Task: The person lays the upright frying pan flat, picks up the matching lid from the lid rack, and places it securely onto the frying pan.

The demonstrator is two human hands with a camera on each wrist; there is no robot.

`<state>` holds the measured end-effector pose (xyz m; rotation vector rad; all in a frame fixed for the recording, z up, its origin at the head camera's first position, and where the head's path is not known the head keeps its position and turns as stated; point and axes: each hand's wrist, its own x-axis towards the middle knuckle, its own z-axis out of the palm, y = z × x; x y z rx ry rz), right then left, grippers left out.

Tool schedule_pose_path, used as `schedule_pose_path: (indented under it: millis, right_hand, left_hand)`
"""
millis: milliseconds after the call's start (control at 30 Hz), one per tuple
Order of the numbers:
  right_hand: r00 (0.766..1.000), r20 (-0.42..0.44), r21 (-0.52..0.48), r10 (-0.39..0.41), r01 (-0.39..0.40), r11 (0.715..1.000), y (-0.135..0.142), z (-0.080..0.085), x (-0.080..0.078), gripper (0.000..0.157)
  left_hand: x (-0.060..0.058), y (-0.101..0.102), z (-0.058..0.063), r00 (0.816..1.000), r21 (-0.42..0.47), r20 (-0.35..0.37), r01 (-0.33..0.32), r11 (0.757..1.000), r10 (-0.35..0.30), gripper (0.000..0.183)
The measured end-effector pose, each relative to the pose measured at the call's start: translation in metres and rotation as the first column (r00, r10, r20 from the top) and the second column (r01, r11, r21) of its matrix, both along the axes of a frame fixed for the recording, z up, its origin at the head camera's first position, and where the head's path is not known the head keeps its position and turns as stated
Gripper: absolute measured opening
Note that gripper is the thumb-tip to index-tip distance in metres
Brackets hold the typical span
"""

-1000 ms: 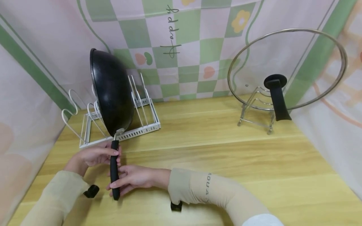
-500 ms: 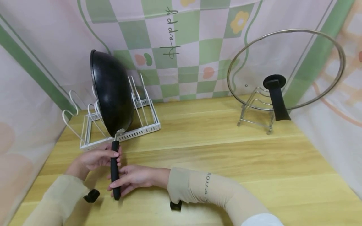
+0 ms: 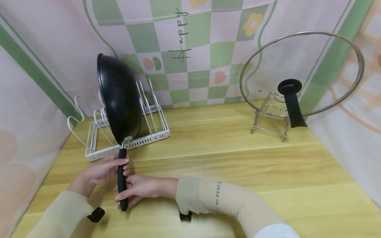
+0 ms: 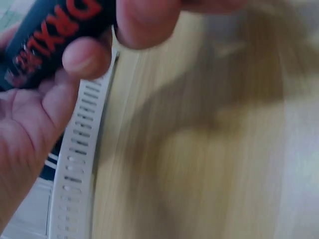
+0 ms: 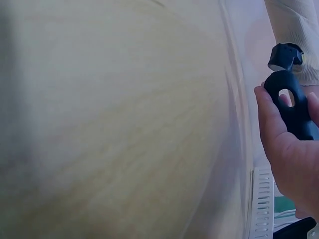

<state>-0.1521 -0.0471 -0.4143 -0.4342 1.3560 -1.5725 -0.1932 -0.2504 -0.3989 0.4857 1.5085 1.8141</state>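
A black wok (image 3: 120,99) stands on its side in a white slotted rack (image 3: 148,137), its long black handle (image 3: 122,180) pointing toward me. My left hand (image 3: 102,170) grips that handle near the wok end, thumb on top. Closer to the handle's tip, my right hand (image 3: 141,187) holds it between thumb and fingers. In the left wrist view, red lettering shows on the handle (image 4: 55,37) with fingers curled around it. The right wrist view shows the hole at the end of the handle (image 5: 294,112), the fingers lying along both sides.
A large glass lid (image 3: 321,114) with a black knob and handle (image 3: 293,105) leans upright in a small metal stand (image 3: 269,130) at the right. Behind the wooden table (image 3: 223,165) hangs a green and white checked cloth (image 3: 196,39). White wire hoops (image 3: 75,115) rise at the rack's left.
Almost nothing has changed. The wok, rack and both hands sit slightly further right in the head view, and both hands keep their hold on the handle.
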Motion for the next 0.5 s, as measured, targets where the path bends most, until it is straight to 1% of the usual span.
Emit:
schedule_pose_path:
  millis: [100, 200, 267, 367, 500]
  right_hand:
    - [1.0, -0.017, -0.008, 0.012, -0.012, 1.0, 0.001, 0.002, 0.001, 0.025]
    - [0.999, -0.039, -0.007, 0.02, -0.02, 1.0, 0.001, 0.003, 0.001, 0.024]
    - [0.999, -0.044, -0.006, 0.022, -0.022, 1.0, 0.001, 0.004, 0.001, 0.023]
    - [0.999, -0.045, -0.002, 0.026, -0.026, 1.0, 0.001, 0.004, 0.001, 0.022]
    - [0.999, -0.041, -0.004, 0.028, -0.028, 1.0, 0.001, 0.004, 0.002, 0.022]
  left_hand:
    - [0.003, 0.007, 0.004, 0.997, -0.057, 0.031, -0.073, 0.996, 0.075, 0.008]
    - [0.004, 0.013, 0.009, 0.987, -0.123, 0.061, -0.142, 0.982, 0.15, 0.012]
    - [0.004, 0.016, 0.011, 0.981, -0.149, 0.074, -0.169, 0.974, 0.181, 0.014]
    - [0.004, 0.017, 0.013, 0.979, -0.158, 0.08, -0.175, 0.972, 0.19, 0.015]
    - [0.005, 0.015, 0.013, 0.986, -0.156, 0.067, -0.143, 0.977, 0.155, 0.015]
